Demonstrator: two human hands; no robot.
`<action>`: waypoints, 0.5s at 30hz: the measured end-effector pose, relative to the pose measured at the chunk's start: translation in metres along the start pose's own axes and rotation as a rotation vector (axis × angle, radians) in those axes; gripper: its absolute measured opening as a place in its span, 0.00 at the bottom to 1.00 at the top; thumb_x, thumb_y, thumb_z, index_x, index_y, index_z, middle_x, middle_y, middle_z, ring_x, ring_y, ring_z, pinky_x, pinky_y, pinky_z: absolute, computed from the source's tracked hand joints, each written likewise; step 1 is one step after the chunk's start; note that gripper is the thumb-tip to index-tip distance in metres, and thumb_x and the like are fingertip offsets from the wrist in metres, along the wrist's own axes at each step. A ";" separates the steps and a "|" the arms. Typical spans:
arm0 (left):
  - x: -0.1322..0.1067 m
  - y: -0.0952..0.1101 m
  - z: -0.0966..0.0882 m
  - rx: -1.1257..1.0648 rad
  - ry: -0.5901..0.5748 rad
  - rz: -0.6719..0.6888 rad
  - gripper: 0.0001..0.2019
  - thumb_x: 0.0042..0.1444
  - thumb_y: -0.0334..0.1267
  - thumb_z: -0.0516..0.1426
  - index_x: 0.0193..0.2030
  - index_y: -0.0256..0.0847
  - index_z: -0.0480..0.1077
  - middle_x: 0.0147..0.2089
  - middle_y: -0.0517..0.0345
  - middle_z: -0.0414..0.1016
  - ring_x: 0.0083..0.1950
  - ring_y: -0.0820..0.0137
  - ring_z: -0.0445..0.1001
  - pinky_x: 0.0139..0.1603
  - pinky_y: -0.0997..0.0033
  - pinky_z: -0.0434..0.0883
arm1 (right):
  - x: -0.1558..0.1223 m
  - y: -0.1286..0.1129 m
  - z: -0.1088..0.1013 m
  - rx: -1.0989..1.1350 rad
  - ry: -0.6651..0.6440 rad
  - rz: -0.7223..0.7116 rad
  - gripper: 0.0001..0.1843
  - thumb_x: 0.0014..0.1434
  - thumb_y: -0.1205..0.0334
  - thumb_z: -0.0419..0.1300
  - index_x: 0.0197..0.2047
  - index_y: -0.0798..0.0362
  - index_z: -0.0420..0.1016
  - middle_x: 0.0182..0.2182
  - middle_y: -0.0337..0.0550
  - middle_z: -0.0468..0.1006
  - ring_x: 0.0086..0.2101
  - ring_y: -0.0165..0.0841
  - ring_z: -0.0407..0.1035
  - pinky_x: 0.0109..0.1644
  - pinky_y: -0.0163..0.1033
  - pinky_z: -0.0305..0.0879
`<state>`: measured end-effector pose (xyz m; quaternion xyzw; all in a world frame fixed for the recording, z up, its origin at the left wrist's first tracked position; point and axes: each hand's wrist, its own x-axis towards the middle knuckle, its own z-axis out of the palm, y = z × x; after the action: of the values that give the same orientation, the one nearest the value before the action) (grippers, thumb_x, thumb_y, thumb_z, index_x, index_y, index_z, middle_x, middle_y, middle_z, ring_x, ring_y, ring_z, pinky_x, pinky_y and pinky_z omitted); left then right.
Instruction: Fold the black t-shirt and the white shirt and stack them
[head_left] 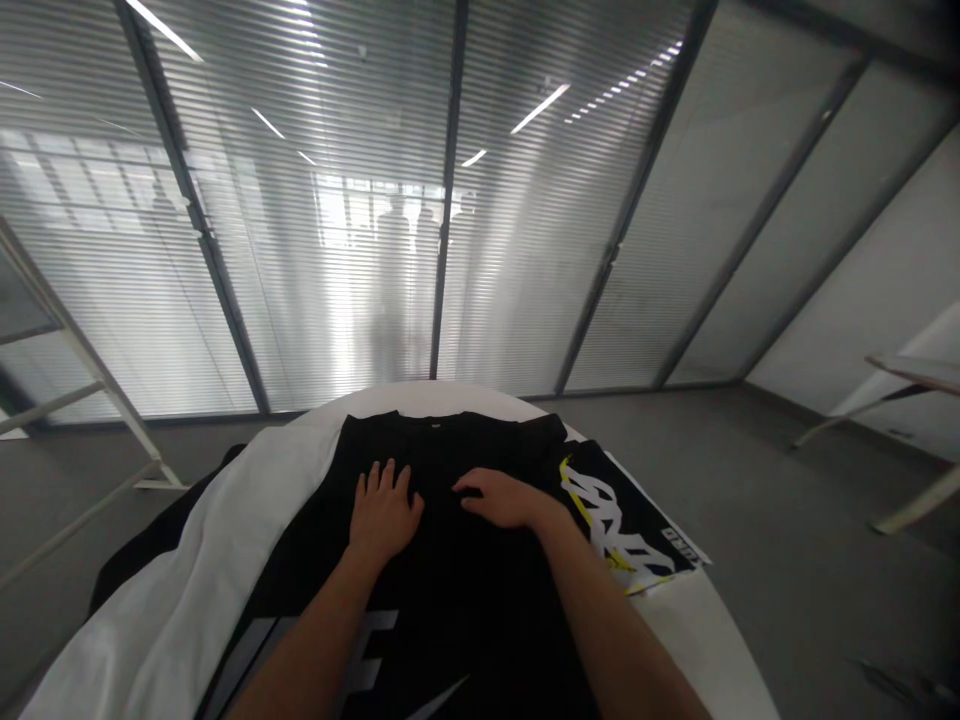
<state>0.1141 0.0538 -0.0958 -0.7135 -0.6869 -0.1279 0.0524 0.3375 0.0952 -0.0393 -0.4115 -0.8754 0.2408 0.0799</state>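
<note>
A black T-shirt point(442, 580) with pale grey printing lies spread on a round white table point(720, 640), its collar at the far side. My left hand point(384, 515) rests flat on the upper left of the shirt, fingers spread. On the upper right of the shirt lies my right hand point(499, 498), turned inward with its fingers loosely bent and thumb apart; I see nothing in it. White cloth point(225, 530) is draped along the left of the shirt. To the right sits a folded black garment point(622, 520) with white and yellow graphics.
Dark cloth point(165, 540) hangs past the table's left side. A white metal frame point(97, 390) stands on the floor at left. Glass partitions with blinds point(360, 290) rise behind the table. Part of another table point(922, 372) shows at far right.
</note>
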 end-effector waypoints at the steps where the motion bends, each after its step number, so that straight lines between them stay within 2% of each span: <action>1: 0.000 0.000 0.000 -0.002 0.003 0.000 0.27 0.62 0.47 0.47 0.66 0.41 0.63 0.70 0.46 0.59 0.71 0.50 0.53 0.69 0.46 0.48 | -0.003 0.009 -0.015 0.040 0.026 -0.035 0.20 0.62 0.57 0.55 0.55 0.50 0.75 0.54 0.46 0.76 0.54 0.38 0.68 0.61 0.43 0.59; 3: 0.000 0.000 0.000 -0.008 -0.002 -0.002 0.27 0.62 0.47 0.47 0.66 0.41 0.63 0.70 0.45 0.59 0.71 0.50 0.53 0.69 0.45 0.48 | -0.008 0.033 -0.046 0.071 0.230 0.053 0.20 0.63 0.56 0.54 0.55 0.51 0.75 0.51 0.45 0.78 0.50 0.39 0.72 0.58 0.43 0.62; 5: 0.000 0.000 -0.001 -0.014 -0.008 -0.005 0.27 0.62 0.47 0.47 0.66 0.41 0.63 0.70 0.45 0.59 0.71 0.49 0.52 0.69 0.45 0.47 | -0.015 0.061 -0.075 -0.003 0.458 0.277 0.19 0.63 0.59 0.52 0.53 0.54 0.76 0.47 0.48 0.80 0.47 0.39 0.73 0.56 0.43 0.64; 7: 0.000 0.000 -0.002 -0.017 -0.010 -0.005 0.27 0.62 0.47 0.47 0.66 0.41 0.63 0.70 0.45 0.59 0.71 0.49 0.52 0.69 0.45 0.48 | -0.021 0.090 -0.100 -0.079 0.556 0.482 0.19 0.62 0.62 0.51 0.52 0.56 0.76 0.47 0.51 0.80 0.47 0.40 0.73 0.54 0.42 0.64; 9: 0.000 0.000 -0.003 -0.019 -0.007 -0.003 0.27 0.62 0.47 0.47 0.66 0.41 0.64 0.70 0.46 0.59 0.71 0.49 0.53 0.69 0.45 0.48 | -0.026 0.115 -0.119 -0.107 0.571 0.623 0.19 0.61 0.62 0.52 0.51 0.57 0.77 0.47 0.52 0.80 0.48 0.41 0.73 0.53 0.41 0.64; 12: 0.000 0.000 -0.003 -0.014 -0.008 -0.001 0.27 0.62 0.47 0.47 0.66 0.41 0.64 0.70 0.46 0.60 0.71 0.50 0.53 0.69 0.46 0.49 | -0.028 0.141 -0.128 -0.160 0.580 0.756 0.19 0.61 0.60 0.52 0.50 0.56 0.77 0.48 0.55 0.79 0.50 0.44 0.72 0.53 0.43 0.64; 15: 0.001 0.000 -0.003 -0.003 -0.012 -0.004 0.27 0.62 0.46 0.47 0.66 0.41 0.64 0.70 0.46 0.60 0.71 0.50 0.54 0.68 0.46 0.49 | -0.027 0.153 -0.112 -0.171 0.585 0.789 0.20 0.62 0.57 0.50 0.46 0.57 0.79 0.45 0.61 0.79 0.50 0.48 0.72 0.53 0.50 0.64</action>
<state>0.1142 0.0538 -0.0927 -0.7128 -0.6886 -0.1247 0.0468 0.4977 0.1979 -0.0144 -0.7667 -0.6105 0.0548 0.1909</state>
